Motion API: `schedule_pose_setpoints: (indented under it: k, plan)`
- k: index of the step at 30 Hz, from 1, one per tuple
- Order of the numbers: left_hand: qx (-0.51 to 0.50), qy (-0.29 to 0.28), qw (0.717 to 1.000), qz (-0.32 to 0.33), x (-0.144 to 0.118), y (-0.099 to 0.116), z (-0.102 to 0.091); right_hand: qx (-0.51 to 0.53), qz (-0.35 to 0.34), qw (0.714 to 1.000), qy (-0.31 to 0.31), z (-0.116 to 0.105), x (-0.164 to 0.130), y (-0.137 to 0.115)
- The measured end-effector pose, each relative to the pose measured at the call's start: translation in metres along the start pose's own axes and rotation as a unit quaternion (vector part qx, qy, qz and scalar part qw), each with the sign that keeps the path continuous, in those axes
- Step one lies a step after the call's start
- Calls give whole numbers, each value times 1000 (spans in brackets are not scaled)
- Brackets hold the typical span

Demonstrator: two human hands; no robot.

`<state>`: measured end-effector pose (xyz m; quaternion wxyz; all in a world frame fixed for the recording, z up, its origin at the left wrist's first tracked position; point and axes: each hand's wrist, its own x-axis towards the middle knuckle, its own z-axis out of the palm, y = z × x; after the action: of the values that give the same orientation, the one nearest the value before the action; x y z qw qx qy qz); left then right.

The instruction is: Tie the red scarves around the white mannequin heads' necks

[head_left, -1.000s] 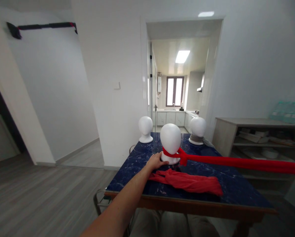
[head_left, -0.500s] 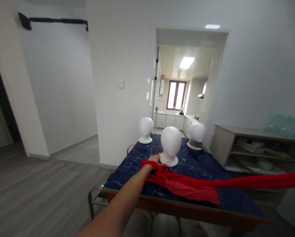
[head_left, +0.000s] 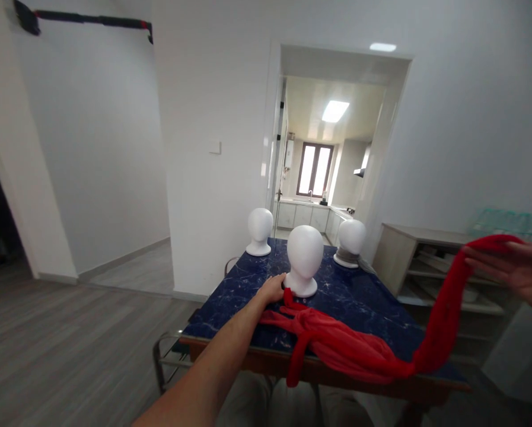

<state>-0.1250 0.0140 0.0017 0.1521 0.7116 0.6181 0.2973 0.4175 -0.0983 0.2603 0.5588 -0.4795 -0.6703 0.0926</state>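
Note:
A long red scarf (head_left: pixel 337 347) lies in loose folds across the front of the dark blue marble table (head_left: pixel 372 302), one fold hanging over the near edge. Its right end rises off the table and drapes over my right hand (head_left: pixel 515 273), which holds it up at the far right with fingers spread. My left hand (head_left: pixel 272 289) rests flat on the table against the base of the front white foam head (head_left: pixel 305 252), beside the scarf's other end. That head is bare.
Two more white foam heads stand at the back of the table, one on the left (head_left: pixel 260 225) and one on the right (head_left: pixel 351 236). A low open shelf unit (head_left: pixel 421 237) stands to the right. A metal chair frame (head_left: pixel 159 356) sits at the table's front left corner.
The scarf came off the front head's neck and dropped onto the table. My right hand came into view, lifting the scarf's right end, now slack. My left hand stayed by the base.

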Motion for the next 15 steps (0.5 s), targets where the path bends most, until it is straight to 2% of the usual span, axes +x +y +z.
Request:
schedule_pose_setpoints:
  k: [2,3,4,6,8,9,12,15]
  plan:
    - [-35,11,999,-2,0,0,-2,183,68,977,-82,47,-24,-15]
    - [-55,17,998,-3,-1,0,-4,219,90,966,-99,79,-43,-22]
    - [-74,23,997,-5,-2,1,-5,219,101,961,-134,114,-66,-28]
    - [-111,37,993,-13,-4,5,-9,162,81,951,-249,184,-114,-34]
    - [-139,59,988,-28,-10,11,-15,154,75,938,-303,241,-157,-32]
    - [-150,76,985,-38,-14,14,-18,162,76,933,-314,262,-172,-28]
    - [-164,156,972,-67,-28,24,-28,175,86,929,-314,296,-194,-8]
    - [-149,251,951,-100,-50,32,-32,176,118,931,-297,307,-192,21]
